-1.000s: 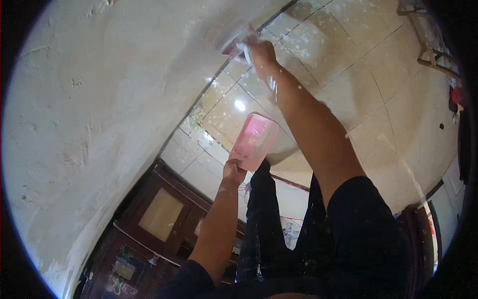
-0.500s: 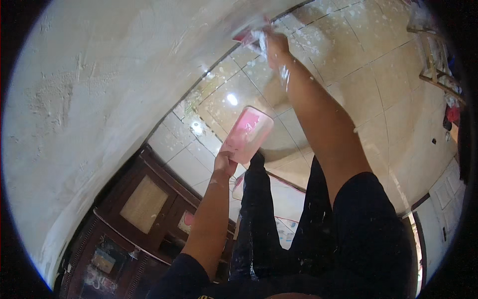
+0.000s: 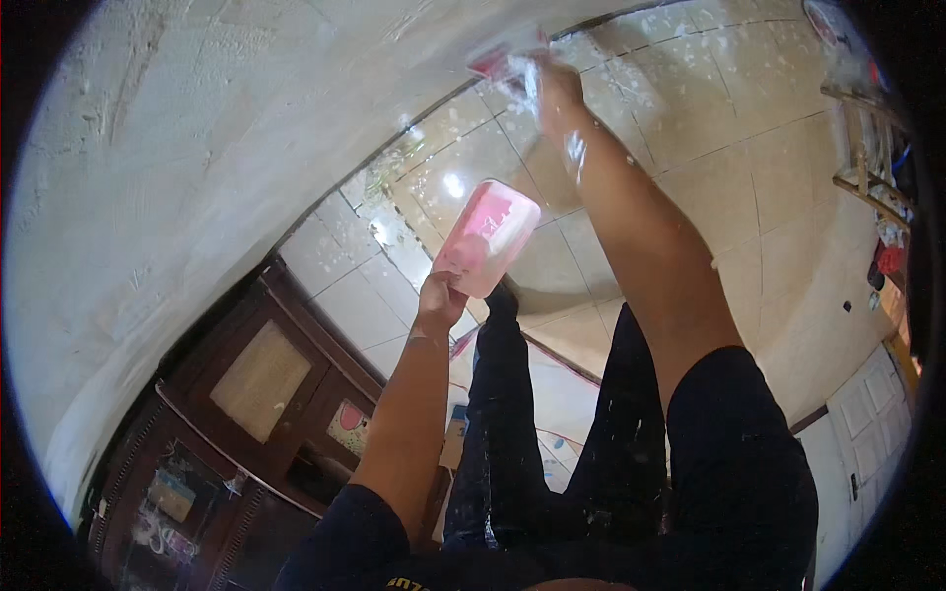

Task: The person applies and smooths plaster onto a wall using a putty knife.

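Note:
My left hand (image 3: 441, 299) grips the near end of a pink rectangular tray (image 3: 490, 239) with white paste smeared inside it. The tray is tilted and held above the tiled floor. Farther away, my right hand (image 3: 558, 91) is closed on a red, flat-edged spreading tool (image 3: 505, 61), blurred and smeared with white, whose exact kind I cannot make out. That tool is against or very close to the rough, whitish plastered wall (image 3: 246, 128). White paste marks my right wrist and fingers.
A dark wooden cabinet (image 3: 222, 433) with glazed doors stands against the wall at lower left. White splashes dot the tiled floor (image 3: 690, 108). A wooden frame (image 3: 867, 148) with cluttered items is at far right, and a white door (image 3: 872, 424) below it.
The view has shifted slightly. The tray in my left hand sits a little higher in the picture. My right hand stays beside the wall with the tool, moved slightly right and down.

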The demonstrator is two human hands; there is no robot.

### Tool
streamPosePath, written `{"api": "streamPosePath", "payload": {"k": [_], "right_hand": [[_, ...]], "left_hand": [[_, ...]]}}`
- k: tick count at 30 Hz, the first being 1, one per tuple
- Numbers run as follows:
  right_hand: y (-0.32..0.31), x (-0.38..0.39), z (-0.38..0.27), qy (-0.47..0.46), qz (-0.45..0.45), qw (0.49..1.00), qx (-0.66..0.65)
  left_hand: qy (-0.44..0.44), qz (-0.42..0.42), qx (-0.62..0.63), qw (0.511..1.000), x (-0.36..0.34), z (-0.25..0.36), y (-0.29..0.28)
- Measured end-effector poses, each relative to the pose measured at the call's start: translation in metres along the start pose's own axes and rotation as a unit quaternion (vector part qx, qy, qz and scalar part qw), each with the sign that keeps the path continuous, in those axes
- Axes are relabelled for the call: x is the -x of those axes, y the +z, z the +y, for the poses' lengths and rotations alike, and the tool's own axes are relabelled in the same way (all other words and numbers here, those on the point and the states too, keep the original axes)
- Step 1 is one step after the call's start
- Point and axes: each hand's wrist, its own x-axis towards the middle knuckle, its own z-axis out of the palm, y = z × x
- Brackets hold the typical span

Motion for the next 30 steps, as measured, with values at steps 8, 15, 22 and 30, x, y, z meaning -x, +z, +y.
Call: {"api": "streamPosePath", "payload": {"k": [8,15,22,30], "right_hand": [[0.002,0.083,-0.010,-0.009,0.043,0.998,-0.046],[-0.001,-0.012,0.016,0.009,0.019,0.999,-0.045],[0.023,0.075,-0.021,-0.079,0.070,0.994,-0.024],[0.008,-0.008,-0.010,-0.043,0.054,0.998,-0.001]], "left_hand": [[-0.014,0.035,-0.025,0.999,0.012,0.002,-0.020],[-0.021,0.001,-0.043,0.999,0.012,-0.005,-0.006],[0.010,0.005,0.001,1.000,0.012,0.002,-0.020],[0.018,-0.038,0.036,0.998,0.014,0.006,-0.009]]}}
